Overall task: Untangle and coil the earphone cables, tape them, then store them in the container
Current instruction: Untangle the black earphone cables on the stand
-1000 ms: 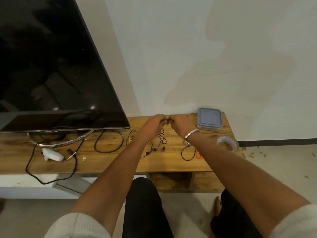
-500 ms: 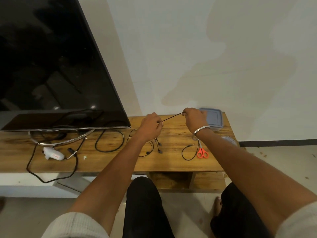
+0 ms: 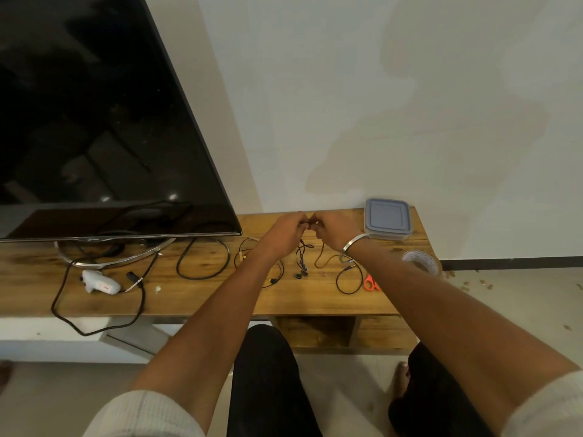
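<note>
Left hand [image 3: 284, 230] and right hand [image 3: 334, 230] meet above the back of the counter [image 3: 202, 298], fingertips almost touching. Both have fingers curled in, pinching the same black earphone cable [image 3: 302, 253]; the grip point itself is too small and dark to read clearly. From the hands the cable hangs down in a loose tangle, earbuds resting on the counter just below. A thin strand loops down under the right wrist.

More black cable [image 3: 348, 279] lies in a loop on the counter under the right forearm, beside orange scissors [image 3: 371, 283], which the arm partly covers. Another loop sits under the left forearm, mostly hidden by it.

Tape roll [image 3: 421, 263] stands near the counter's right edge, partly behind the right arm. Container [image 3: 388, 219], lid on, sits at the back right corner, just right of the right hand, apart from it.

Left of the hands: a thicker black cord [image 3: 202, 260], a white tool [image 3: 99, 282], the TV [image 3: 94, 121] on its stand, cut off by the frame.
</note>
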Motion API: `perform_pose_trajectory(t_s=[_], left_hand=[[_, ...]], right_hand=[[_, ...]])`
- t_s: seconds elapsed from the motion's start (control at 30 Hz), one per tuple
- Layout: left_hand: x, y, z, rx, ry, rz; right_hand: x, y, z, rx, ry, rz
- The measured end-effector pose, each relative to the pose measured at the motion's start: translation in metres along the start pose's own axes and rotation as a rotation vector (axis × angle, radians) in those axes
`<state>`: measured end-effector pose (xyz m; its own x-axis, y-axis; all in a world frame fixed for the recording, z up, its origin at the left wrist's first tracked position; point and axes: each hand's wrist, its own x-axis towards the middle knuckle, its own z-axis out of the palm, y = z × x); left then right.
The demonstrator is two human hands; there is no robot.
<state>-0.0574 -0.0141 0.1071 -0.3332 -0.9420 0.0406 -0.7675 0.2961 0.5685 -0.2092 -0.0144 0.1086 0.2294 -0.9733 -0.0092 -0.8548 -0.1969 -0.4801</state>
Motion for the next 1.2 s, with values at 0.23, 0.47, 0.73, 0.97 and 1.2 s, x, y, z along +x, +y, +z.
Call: perform_pose_trajectory(t_s=[0.23,0.47,0.73,0.97,1.2], left_hand=[[-0.004,-0.013,-0.004,0.001,0.002,-0.025],[-0.008,-0.023,-0.003,0.013,-0.045,-0.031],[-0.009,-0.025,-0.002,-0.048,-0.054,-0.028],[-0.005,-0.01,0.0,-0.03,-0.088,-0.004],[-0.006,-0.012,-0.001,0.013,-0.053,0.001]], right_hand=[[0.0,0.012,-0.012,-0.03,0.172,0.06],[-0.003,0.023,-0.017,-0.038,0.251,0.096],[-0.005,0.029,-0.013,0.001,0.167,0.2],[-0.002,0.003,0.0,0.199,-0.092,0.005],[0.0,0.001,-0.006,-0.026,-0.011,-0.04]])
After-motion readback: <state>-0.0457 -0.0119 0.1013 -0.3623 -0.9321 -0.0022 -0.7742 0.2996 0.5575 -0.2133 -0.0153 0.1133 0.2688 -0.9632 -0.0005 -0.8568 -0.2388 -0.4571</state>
